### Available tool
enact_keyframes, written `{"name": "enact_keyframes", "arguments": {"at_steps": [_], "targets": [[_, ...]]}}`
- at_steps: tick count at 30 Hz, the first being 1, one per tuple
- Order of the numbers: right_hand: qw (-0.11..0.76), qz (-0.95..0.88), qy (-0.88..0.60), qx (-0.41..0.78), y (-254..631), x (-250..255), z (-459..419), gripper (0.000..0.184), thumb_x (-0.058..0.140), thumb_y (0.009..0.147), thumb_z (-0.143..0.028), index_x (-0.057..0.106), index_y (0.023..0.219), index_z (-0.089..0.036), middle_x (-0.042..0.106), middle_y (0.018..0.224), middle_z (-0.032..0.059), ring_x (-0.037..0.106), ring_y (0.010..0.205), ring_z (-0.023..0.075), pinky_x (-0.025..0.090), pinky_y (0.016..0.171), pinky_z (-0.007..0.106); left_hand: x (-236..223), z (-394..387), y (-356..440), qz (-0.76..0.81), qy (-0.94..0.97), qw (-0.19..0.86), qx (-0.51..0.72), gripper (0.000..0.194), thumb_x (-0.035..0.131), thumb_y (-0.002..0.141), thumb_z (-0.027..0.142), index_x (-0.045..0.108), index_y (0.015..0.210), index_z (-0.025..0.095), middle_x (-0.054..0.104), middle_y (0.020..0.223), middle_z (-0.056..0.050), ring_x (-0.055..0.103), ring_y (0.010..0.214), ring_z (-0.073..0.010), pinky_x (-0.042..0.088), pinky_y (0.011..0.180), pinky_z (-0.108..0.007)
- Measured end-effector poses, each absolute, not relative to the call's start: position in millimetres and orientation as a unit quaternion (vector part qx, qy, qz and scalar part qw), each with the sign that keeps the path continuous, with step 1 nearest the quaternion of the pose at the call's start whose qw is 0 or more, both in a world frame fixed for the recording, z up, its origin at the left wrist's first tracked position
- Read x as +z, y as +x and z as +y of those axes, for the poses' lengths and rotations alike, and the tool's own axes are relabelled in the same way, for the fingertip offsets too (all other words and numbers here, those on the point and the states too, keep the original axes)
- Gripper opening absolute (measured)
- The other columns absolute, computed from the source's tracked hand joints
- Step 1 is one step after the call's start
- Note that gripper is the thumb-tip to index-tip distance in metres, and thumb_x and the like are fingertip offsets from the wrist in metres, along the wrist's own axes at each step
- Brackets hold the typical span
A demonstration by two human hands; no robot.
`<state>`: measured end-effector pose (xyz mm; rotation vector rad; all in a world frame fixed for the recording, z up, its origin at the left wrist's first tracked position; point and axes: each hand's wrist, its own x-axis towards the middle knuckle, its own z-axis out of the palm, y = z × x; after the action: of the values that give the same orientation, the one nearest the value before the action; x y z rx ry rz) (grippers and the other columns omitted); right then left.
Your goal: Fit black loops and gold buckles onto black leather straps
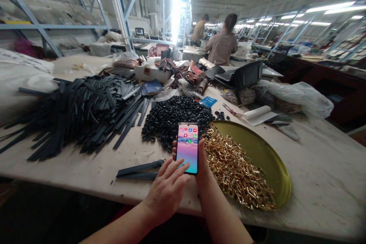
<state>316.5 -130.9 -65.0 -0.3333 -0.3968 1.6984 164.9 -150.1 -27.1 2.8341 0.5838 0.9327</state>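
Note:
My right hand (202, 162) holds a smartphone (187, 150) from behind, its thumb along one edge and fingertips showing at the other. The lit screen carries several app icons on a pink and blue background. My left hand (168, 185) lies over the lower part of the phone, fingers stretched out with the tips at the screen. Beside that hand lie dark straps (140, 168), one with a metal buckle end partly hidden by my fingers. Just beyond the phone spreads a heap of small black loops (180, 112). Gold buckles (234, 164) are piled by my right forearm.
A round gold tray (278, 175) bears the buckles. To the left is a large heap of black strips (94, 103). Small scissors (229, 109), a blue packet (208, 101), a white box (151, 74) and plastic bags (303, 97) lie farther back. Two people (221, 44) are beyond the table.

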Motion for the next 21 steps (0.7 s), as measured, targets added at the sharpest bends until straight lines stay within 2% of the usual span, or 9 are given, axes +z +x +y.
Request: {"name": "enact_keyframes", "arguments": {"at_steps": [3,7,12,21], "targets": [[0.647,-0.173,-0.181,0.72,315,-69,-129,0.07,0.041,0.07,-0.071,0.062,0.102,-0.012,0.067,0.099,0.0111,0.06,0.094,0.0213,0.044,0.089,0.036,-14,-136,180,0.212,0.928,0.038,0.303,0.027,0.041,0.077,0.006,0.057,0.095,0.018,0.055,0.124,-0.006,0.04,0.123,-0.0223,0.029,0.104,-0.043],[0.682,-0.148,-0.239,0.675,314,-71,-125,0.058,0.05,0.069,-0.066,0.065,0.094,-0.016,0.064,0.104,0.0083,0.05,0.112,0.0207,0.037,0.098,0.035,-6,-122,202,0.242,0.924,0.021,0.297,0.028,0.042,0.078,0.009,0.055,0.101,0.017,0.052,0.127,-0.007,0.035,0.126,-0.0236,0.026,0.105,-0.046],[0.673,-0.156,-0.231,0.685,313,-71,-126,0.061,0.052,0.066,-0.067,0.063,0.098,-0.016,0.059,0.115,0.0083,0.04,0.121,0.0207,0.03,0.103,0.037,-4,-117,212,0.265,0.918,0.017,0.295,0.026,0.043,0.079,0.011,0.056,0.101,0.017,0.053,0.125,-0.008,0.036,0.125,-0.024,0.025,0.105,-0.045],[0.638,-0.172,-0.191,0.726,314,-63,-128,0.069,0.047,0.065,-0.072,0.062,0.099,-0.014,0.063,0.106,0.0121,0.05,0.112,0.0249,0.039,0.095,0.04,-9,-125,184,0.242,0.912,0.03,0.331,0.027,0.041,0.077,0.005,0.053,0.096,0.018,0.056,0.122,-0.008,0.039,0.123,-0.0229,0.027,0.104,-0.047]]}}
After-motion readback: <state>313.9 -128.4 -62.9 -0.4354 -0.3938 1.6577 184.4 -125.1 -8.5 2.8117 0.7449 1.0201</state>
